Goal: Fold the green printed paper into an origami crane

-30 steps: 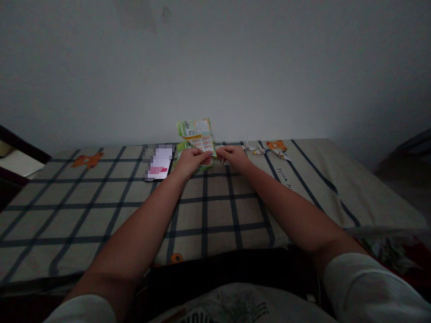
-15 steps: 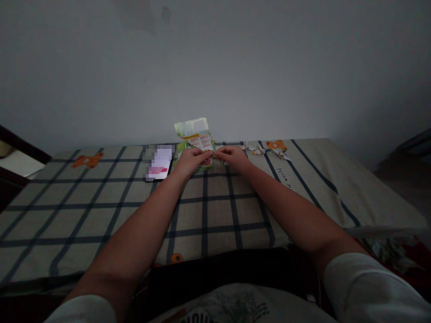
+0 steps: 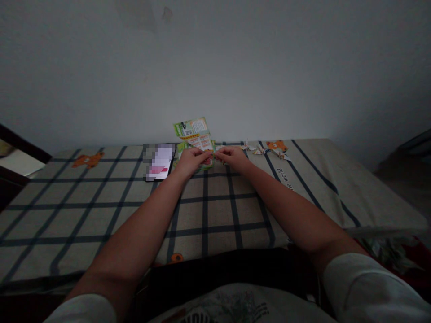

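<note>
A green-and-white printed leaflet [image 3: 192, 127] with a yellow band stands up from the table, creased across its middle. My left hand [image 3: 191, 160] pinches its lower right corner between thumb and fingers. Close beside it, fingertips almost touching, my right hand [image 3: 236, 158] pinches at the same corner. The exact fold between the fingertips is too small to make out. More green printed paper [image 3: 182, 146] lies under the leaflet, partly covered by my left hand. Just past my right hand are small twisted pieces of folded paper [image 3: 261, 150], partly hidden behind it.
A phone [image 3: 162, 161] with a lit screen, partly blurred out, lies left of my left hand. The checked cloth [image 3: 218, 211] with printed bears covers the table. A plain wall [image 3: 215, 67] rises at the back edge. Dark wooden furniture [image 3: 20, 146] stands at the far left.
The upper part of the leaflet has tilted slightly, and its print, pale before, now shows clearly. Both hands keep nearly the same place and pinch.
</note>
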### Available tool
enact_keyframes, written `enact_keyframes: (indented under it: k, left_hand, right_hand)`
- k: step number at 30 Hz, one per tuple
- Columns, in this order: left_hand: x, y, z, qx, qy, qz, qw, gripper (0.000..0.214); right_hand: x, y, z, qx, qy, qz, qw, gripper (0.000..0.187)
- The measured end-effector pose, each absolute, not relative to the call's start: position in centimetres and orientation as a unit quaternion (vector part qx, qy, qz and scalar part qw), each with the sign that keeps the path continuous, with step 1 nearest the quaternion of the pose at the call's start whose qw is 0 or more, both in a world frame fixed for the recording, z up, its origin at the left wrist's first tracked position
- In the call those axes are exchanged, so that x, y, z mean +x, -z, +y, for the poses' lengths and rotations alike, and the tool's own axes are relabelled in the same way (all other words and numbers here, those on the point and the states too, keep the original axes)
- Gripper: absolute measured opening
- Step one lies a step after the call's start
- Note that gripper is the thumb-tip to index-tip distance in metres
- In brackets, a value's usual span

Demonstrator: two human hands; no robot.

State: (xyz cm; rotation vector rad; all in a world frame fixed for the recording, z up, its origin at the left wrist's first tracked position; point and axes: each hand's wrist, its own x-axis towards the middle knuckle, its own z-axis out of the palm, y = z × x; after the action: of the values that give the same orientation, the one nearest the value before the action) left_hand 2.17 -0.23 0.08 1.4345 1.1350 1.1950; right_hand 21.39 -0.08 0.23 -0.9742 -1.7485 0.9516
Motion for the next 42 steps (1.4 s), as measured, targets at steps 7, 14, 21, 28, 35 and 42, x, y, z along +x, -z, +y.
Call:
enact_keyframes:
  k: [7,14,21,28,35,42]
  left_hand:
    - [2.34,-0.51,-0.51,0.56,-0.493,0.458,0.483,0.043]
    - [2.48,-0.29,-0.45,0.538,-0.51,0.442,0.506,0.039]
    - [2.46,-0.72,-0.19,0.474,-0.578,0.405,0.525,0.042]
    - [2.55,-0.7,-0.14,0.472,-0.567,0.399,0.544,0.04]
    - [2.7,-0.68,-0.21,0.458,-0.598,0.388,0.532,0.041]
    - [2.33,-0.67,-0.39,0.537,-0.517,0.396,0.536,0.045]
  right_hand:
    - [21.37,-0.36,-0.18,-0.4,-0.387,-0.709,0.434,0.039]
    - [21.33,-0.81,-0.39,-0.4,-0.334,-0.752,0.403,0.043]
    - [21.31,-0.3,0.07,-0.399,-0.299,-0.772,0.393,0.043]
    - [21.33,-0.11,0.01,-0.382,-0.299,-0.777,0.402,0.038]
    - [21.23,-0.24,-0.08,-0.387,-0.293,-0.772,0.411,0.03]
    - [21.04,-0.38,-0.37,-0.376,-0.367,-0.71,0.47,0.037]
